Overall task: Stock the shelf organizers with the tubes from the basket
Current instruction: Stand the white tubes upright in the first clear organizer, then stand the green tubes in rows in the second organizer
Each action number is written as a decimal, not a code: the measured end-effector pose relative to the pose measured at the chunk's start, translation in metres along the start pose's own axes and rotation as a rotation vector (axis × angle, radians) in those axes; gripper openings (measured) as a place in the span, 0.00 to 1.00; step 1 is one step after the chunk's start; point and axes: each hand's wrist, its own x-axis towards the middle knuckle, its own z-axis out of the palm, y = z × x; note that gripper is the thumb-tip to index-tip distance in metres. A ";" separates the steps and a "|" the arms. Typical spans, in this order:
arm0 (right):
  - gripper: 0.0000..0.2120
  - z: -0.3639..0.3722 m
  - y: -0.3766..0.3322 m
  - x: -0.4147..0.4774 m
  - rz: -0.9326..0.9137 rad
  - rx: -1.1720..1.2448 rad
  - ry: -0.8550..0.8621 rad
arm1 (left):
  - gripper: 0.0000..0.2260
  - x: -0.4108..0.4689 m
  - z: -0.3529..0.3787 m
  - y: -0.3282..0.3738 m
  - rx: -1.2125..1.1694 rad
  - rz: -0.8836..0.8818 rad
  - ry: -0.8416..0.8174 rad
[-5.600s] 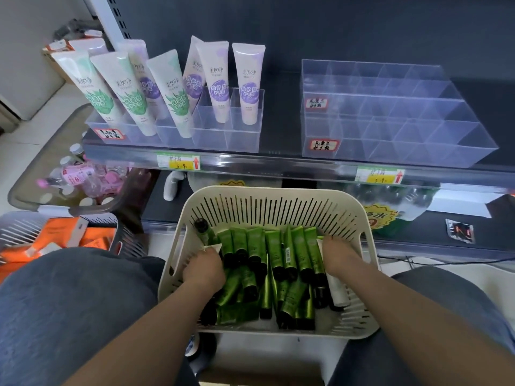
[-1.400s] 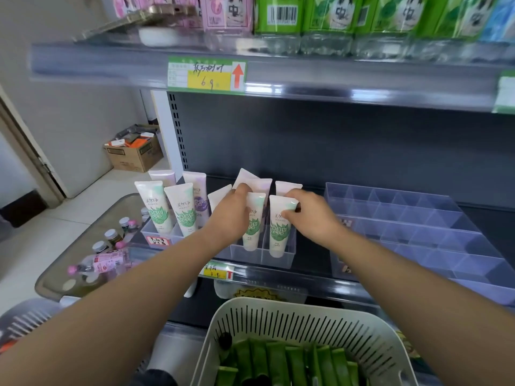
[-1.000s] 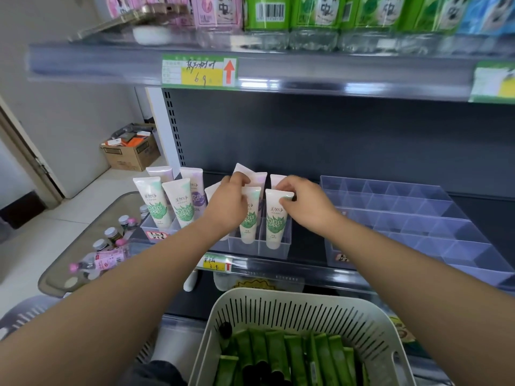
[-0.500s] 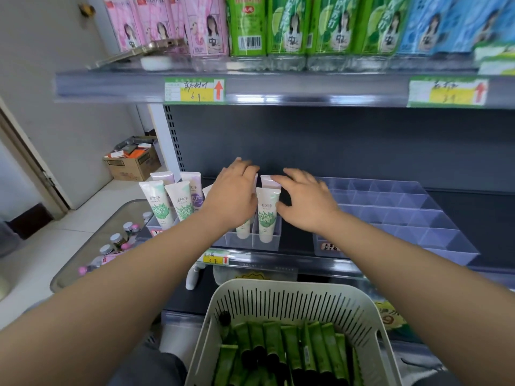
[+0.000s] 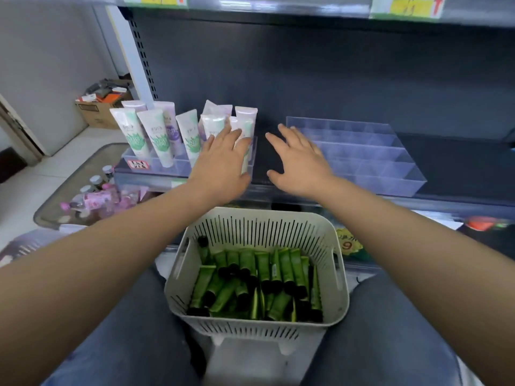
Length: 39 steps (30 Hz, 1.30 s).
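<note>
A pale slotted basket (image 5: 338, 277) rests between my knees, holding several green tubes with black caps (image 5: 259, 277). On the shelf, a clear organizer on the left (image 5: 172, 168) carries several upright white tubes with green or purple prints (image 5: 156, 135). A second clear organizer (image 5: 370, 157) on the right has bare compartments. My left hand (image 5: 223, 162) hovers with straight fingers in front of the rightmost white tubes, holding nothing. My right hand (image 5: 298, 160) is spread open over the dark gap between the two organizers, also holding nothing.
A grey tray of small pink bottles (image 5: 92, 196) lies on the floor at the left. A cardboard box (image 5: 97, 112) stands by the wall behind it. Price labels (image 5: 407, 5) hang on the shelf edge above. The dark shelf back panel rises behind the organizers.
Both hands have let go of the white tubes and drawn back toward me, fingers now spread. The view has tilted down, showing more of the basket.
</note>
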 end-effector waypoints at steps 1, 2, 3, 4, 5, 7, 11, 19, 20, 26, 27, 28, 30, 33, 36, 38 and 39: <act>0.36 0.004 0.001 -0.007 0.003 0.011 -0.004 | 0.31 -0.008 0.006 0.003 -0.008 -0.001 -0.011; 0.36 0.008 0.001 -0.013 0.004 0.025 -0.006 | 0.31 -0.015 0.012 0.005 -0.020 -0.003 -0.022; 0.35 0.012 0.001 -0.019 0.005 0.039 -0.012 | 0.31 -0.022 0.019 0.006 -0.030 -0.004 -0.036; 0.35 0.017 0.001 -0.024 0.005 0.051 -0.022 | 0.31 -0.027 0.025 0.008 -0.034 -0.004 -0.053; 0.35 0.023 0.001 -0.028 0.005 0.060 -0.039 | 0.31 -0.033 0.032 0.009 -0.035 -0.004 -0.071; 0.35 0.036 0.002 -0.037 0.007 0.074 -0.082 | 0.31 -0.041 0.046 0.010 -0.051 -0.016 -0.106; 0.33 0.062 0.002 -0.050 -0.011 0.067 -0.174 | 0.31 -0.055 0.072 0.010 -0.110 -0.056 -0.179; 0.31 0.121 -0.003 -0.058 0.013 0.121 -0.328 | 0.24 -0.076 0.125 -0.001 -0.237 -0.183 -0.352; 0.31 0.127 -0.004 -0.057 0.019 0.130 -0.350 | 0.24 -0.078 0.132 -0.002 -0.240 -0.194 -0.377; 0.27 0.164 -0.006 -0.046 0.096 0.197 -0.492 | 0.21 -0.081 0.175 -0.014 -0.305 -0.311 -0.510; 0.26 0.170 -0.007 -0.044 0.115 0.209 -0.512 | 0.20 -0.080 0.183 -0.015 -0.316 -0.337 -0.535; 0.25 0.179 -0.006 -0.041 0.134 0.221 -0.535 | 0.19 -0.079 0.191 -0.016 -0.343 -0.379 -0.567; 0.19 0.192 -0.006 -0.036 0.179 0.264 -0.585 | 0.14 -0.075 0.209 -0.019 -0.395 -0.454 -0.607; 0.05 0.211 -0.005 -0.027 0.277 0.383 -0.639 | 0.09 -0.070 0.236 -0.023 -0.409 -0.472 -0.677; 0.06 0.228 -0.005 -0.018 0.366 0.454 -0.669 | 0.11 -0.068 0.259 -0.030 -0.389 -0.466 -0.740; 0.04 0.241 -0.004 -0.012 0.446 0.479 -0.699 | 0.11 -0.067 0.274 -0.035 -0.380 -0.470 -0.738; 0.05 0.249 -0.004 -0.010 0.480 0.485 -0.712 | 0.10 -0.066 0.279 -0.036 -0.372 -0.476 -0.738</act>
